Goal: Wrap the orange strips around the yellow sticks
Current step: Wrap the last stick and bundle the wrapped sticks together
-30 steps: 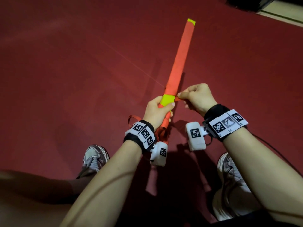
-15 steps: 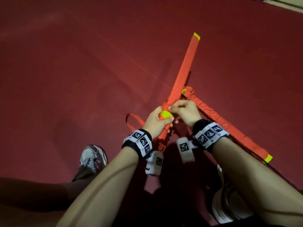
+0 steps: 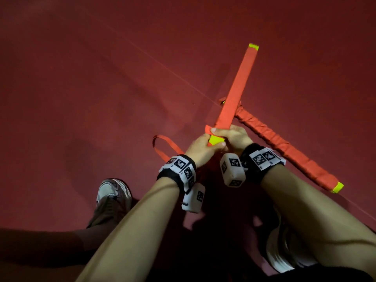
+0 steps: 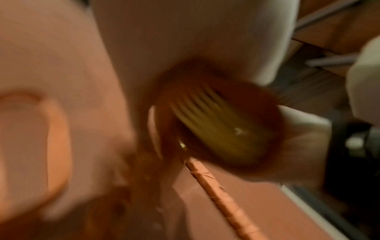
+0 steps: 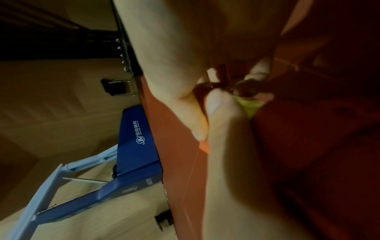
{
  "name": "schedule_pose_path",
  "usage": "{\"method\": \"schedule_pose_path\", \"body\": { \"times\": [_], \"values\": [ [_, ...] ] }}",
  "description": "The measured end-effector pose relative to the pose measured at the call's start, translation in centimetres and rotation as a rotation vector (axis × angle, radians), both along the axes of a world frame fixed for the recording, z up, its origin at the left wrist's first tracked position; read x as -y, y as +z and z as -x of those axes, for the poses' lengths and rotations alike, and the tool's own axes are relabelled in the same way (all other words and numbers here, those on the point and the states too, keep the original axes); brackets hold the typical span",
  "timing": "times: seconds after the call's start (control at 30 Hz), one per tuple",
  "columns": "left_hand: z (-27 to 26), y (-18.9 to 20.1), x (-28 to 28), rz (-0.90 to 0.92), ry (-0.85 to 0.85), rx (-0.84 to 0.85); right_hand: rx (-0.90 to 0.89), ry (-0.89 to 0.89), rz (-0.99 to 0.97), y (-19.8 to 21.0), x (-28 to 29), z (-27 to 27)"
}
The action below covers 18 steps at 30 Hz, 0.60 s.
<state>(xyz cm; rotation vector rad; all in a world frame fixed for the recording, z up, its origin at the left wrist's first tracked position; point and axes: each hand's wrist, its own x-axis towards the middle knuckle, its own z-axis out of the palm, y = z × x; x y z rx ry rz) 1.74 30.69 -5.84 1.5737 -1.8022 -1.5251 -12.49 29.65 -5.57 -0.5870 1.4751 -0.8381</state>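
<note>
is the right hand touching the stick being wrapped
Touching. In the head view the right hand curls its fingers over the orange strip on the held stick, just above the bare yellow patch, with no gap.

A: The head view is dim, with a red tint everywhere. Only the yellow stick point(image 3: 216, 140) between the left hand point(image 3: 200, 150) and the right hand point(image 3: 234, 137) looks bright.

B: Yes, and below both wrists a dark shadow lies on the floor point(image 3: 101, 78). The corners are darker too.

A: The left wrist view is very blurred; near the fingers the stick shows streaks from motion.

B: The right wrist view is dark beside the palm, and sharper far from the hand. Straight lines bend at its edges.
</note>
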Motion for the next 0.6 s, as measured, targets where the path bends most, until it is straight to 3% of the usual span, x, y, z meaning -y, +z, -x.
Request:
{"method": "schedule_pose_path", "body": {
  "times": [0.07,0.2,0.43,0.6],
  "values": [
    [-0.4,0.2,0.5,-0.090,-0.040,0.039,0.002,0.022,0.007,0.0,0.0,0.6],
    [-1.7,0.9,1.5,-0.352,0.211,-0.168,0.112,0.071,-0.058,-1.4,0.2,2.1],
    [-2.3,0.9,1.6,-0.468,0.209,-0.316,0.004,0.340,0.066,0.4,-0.5,0.9],
    [-3.1,1.5,0.9,-0.487,0.271,-0.565,0.136,0.404,0.150,2.8,-0.4,0.8]
  ]
}}
